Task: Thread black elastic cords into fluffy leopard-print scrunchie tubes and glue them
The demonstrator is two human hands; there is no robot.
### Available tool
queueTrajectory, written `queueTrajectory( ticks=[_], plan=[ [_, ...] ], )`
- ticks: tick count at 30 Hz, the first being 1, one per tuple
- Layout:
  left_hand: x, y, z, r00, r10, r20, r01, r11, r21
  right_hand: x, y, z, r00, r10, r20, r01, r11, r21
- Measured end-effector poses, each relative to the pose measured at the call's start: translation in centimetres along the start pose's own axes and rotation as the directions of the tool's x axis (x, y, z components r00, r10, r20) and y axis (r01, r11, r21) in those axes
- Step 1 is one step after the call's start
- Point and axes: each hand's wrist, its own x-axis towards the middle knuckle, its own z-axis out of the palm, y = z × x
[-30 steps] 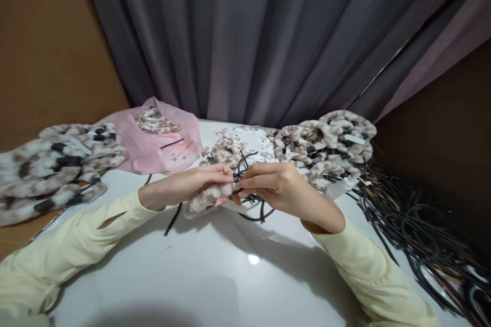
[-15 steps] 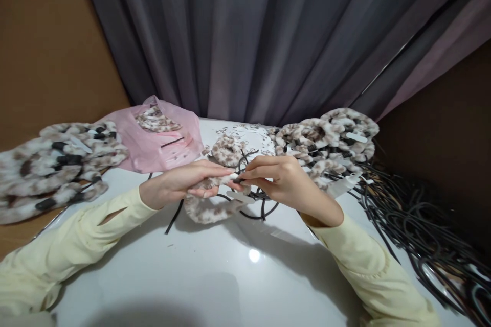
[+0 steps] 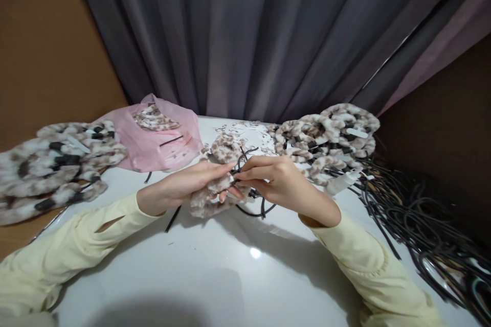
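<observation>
My left hand (image 3: pixel 184 185) is closed around a fuzzy cream-and-brown fabric sleeve (image 3: pixel 207 199), bunched up over the white table (image 3: pixel 215 271). My right hand (image 3: pixel 278 180) pinches the end of a thin black headband (image 3: pixel 253 207) right where it meets the sleeve's mouth. The two hands touch at the fingertips, above the table's middle. The headband's curve loops out below my right hand.
Fuzzy covered headbands are piled at the left (image 3: pixel 49 163) and back right (image 3: pixel 326 143). A pink plastic bag (image 3: pixel 153 138) holds more fabric. Several bare black headbands (image 3: pixel 414 214) lie heaped at the right. A dark curtain (image 3: pixel 249 36) hangs behind.
The fuzzy sleeve hung loose and stretched out half a second ago; now it is bunched up again under my left hand. Both hands stayed in nearly the same spot.
</observation>
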Motion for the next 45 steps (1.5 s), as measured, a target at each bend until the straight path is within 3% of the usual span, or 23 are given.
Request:
queueTrajectory(
  ticks=[3, 9, 13, 21, 26, 30, 33, 35, 40, 45],
  plan=[
    [0.2, -0.2, 0.1, 0.999, -0.001, -0.035, 0.001, 1.000, -0.004, -0.1, -0.2, 0.0, 1.000, 0.002, 0.020, -0.002, 1.000, 0.009],
    [0.2, -0.5, 0.0, 0.993, 0.018, -0.113, 0.004, 0.981, 0.194, -0.2, -0.3, -0.1, 0.999, 0.006, 0.041, -0.006, 1.000, 0.004],
    [0.1, -0.8, 0.0, 0.993, 0.048, -0.112, -0.015, 0.962, 0.272, -0.1, -0.4, -0.2, 0.998, 0.020, 0.052, -0.020, 1.000, 0.002],
    [-0.1, -0.5, -0.1, 0.993, 0.039, -0.107, -0.010, 0.964, 0.264, 0.1, -0.5, -0.6, 0.995, 0.026, 0.095, -0.023, 0.999, -0.037],
    [-0.2, -0.2, -0.1, 0.986, 0.087, -0.142, -0.035, 0.941, 0.336, 0.0, -0.6, -1.7, 0.981, 0.104, 0.165, -0.088, 0.991, -0.102],
    [-0.3, -0.5, 0.1, 0.978, 0.164, -0.132, -0.092, 0.897, 0.433, -0.3, -0.6, -2.2, 0.987, 0.071, 0.142, -0.049, 0.987, -0.151],
    [-0.6, -0.8, 0.4, 0.960, 0.263, -0.090, -0.176, 0.826, 0.536, -0.4, -0.4, -2.1, 0.990, 0.056, 0.133, -0.032, 0.983, -0.179],
    [-0.8, -1.0, 0.6, 0.937, 0.346, -0.046, -0.238, 0.730, 0.641, -0.4, -0.1, -1.9, 0.991, 0.034, 0.131, -0.008, 0.980, -0.199],
    [-1.3, -1.2, 0.8, 0.869, 0.455, 0.197, -0.425, 0.478, 0.769, -0.3, 0.9, -0.4, 0.988, -0.060, 0.141, 0.085, 0.979, -0.184],
    [-1.2, -1.7, 0.9, 0.853, 0.483, 0.200, -0.434, 0.442, 0.785, -0.2, 1.0, 0.6, 0.981, -0.033, 0.192, 0.050, 0.995, -0.089]
  ],
)
